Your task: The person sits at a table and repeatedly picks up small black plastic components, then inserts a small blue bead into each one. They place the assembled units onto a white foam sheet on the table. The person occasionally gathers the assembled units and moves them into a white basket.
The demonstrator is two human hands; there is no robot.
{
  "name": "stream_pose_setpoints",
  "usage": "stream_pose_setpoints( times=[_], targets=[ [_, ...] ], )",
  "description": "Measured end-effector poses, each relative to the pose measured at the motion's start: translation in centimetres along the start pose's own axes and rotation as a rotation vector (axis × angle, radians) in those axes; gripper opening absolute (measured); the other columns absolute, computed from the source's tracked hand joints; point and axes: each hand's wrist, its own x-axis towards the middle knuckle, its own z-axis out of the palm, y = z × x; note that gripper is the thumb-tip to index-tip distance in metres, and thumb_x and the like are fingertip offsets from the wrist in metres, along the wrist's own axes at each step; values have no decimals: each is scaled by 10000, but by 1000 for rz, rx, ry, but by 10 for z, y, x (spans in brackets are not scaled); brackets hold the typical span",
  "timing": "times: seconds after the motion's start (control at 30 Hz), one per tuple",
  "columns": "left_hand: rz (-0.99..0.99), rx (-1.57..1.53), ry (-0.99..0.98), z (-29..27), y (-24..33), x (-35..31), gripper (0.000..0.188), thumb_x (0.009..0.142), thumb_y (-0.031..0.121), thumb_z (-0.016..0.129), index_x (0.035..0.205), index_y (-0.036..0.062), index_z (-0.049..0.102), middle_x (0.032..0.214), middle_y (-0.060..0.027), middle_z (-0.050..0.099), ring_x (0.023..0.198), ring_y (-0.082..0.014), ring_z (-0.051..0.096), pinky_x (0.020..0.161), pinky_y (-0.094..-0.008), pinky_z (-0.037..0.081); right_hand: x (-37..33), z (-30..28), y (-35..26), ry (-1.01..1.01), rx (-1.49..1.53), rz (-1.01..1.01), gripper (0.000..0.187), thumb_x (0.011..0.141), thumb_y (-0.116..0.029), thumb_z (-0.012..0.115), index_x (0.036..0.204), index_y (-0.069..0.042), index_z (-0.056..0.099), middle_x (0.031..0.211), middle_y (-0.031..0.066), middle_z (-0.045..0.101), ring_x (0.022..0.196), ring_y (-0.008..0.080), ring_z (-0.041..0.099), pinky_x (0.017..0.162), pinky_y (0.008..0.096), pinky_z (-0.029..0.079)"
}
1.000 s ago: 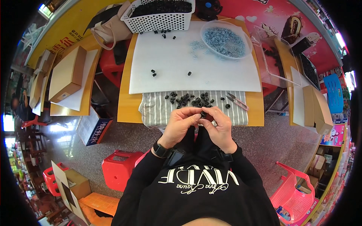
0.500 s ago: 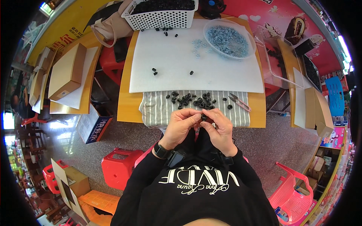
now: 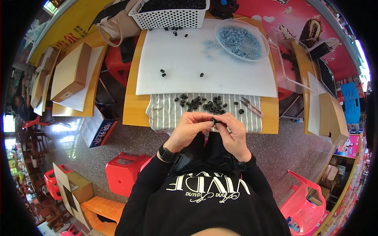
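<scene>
Both my hands meet just in front of the table's near edge. A small black round part (image 3: 214, 121) is pinched between them, mostly covered by fingertips. My left hand (image 3: 189, 128) has thumb and forefinger pressed on its left side. From the other side my right hand (image 3: 232, 131) grips it with thumb and fingers. Just beyond them, a heap of small black parts (image 3: 212, 104) lies on a grey striped cloth (image 3: 163, 114). Pink-handled thread snips (image 3: 252, 107) rest on the cloth to the right, near a lone black ring-shaped part (image 3: 241, 111).
Behind the cloth lies a white foam sheet (image 3: 177, 59) with a few scattered black parts. A round clear tray of pale blue pieces (image 3: 240, 43) sits back right. A white perforated basket (image 3: 167, 19) of black parts stands at the back. Red stools (image 3: 123, 175) flank me.
My hands have closed in further around the small black part, the right fingers turning over it, so less of it shows. The view has shifted very slightly.
</scene>
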Motion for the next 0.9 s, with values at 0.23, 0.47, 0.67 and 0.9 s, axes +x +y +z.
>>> stream_pose_setpoints(
  times=[0.23, 0.47, 0.67, 0.9],
  targets=[
    [51, -119, 42, 2, -10, -1, 176, 922, 23, 628, 1086, -35, 657, 924, -70, 682, 760, -101, 615, 688, -218, 498, -1, 7, 0, 54, -117, -74, 196, 810, 97, 639, 990, 19, 648, 839, 127, 605, 719, 254, 631, 604, 315, 492],
    [238, 196, 201, 16, -22, -6, 161, 936, 43, 615, 1076, -24, 658, 880, -33, 670, 740, -65, 596, 657, -205, 496, -2, 12, -3, 168, -278, -122, 122, 799, 50, 661, 913, 12, 638, 802, 137, 606, 700, 295, 620, 582, 336, 476],
    [144, -195, 131, 0, -30, -5, 193, 955, 73, 601, 1117, -24, 642, 942, -73, 681, 809, -128, 641, 703, -250, 516, 9, 2, -13, 150, -58, 24, 114, 839, 92, 633, 936, 32, 638, 801, 96, 615, 708, 161, 611, 598, 260, 468],
    [64, -449, 30, 5, -26, -1, 237, 965, 87, 585, 1164, -35, 625, 1000, -110, 671, 844, -161, 638, 742, -277, 522, 4, 12, -3, 195, 437, 263, 86, 883, 96, 613, 940, 44, 651, 847, 38, 596, 758, 89, 595, 674, 215, 479]
  ],
)
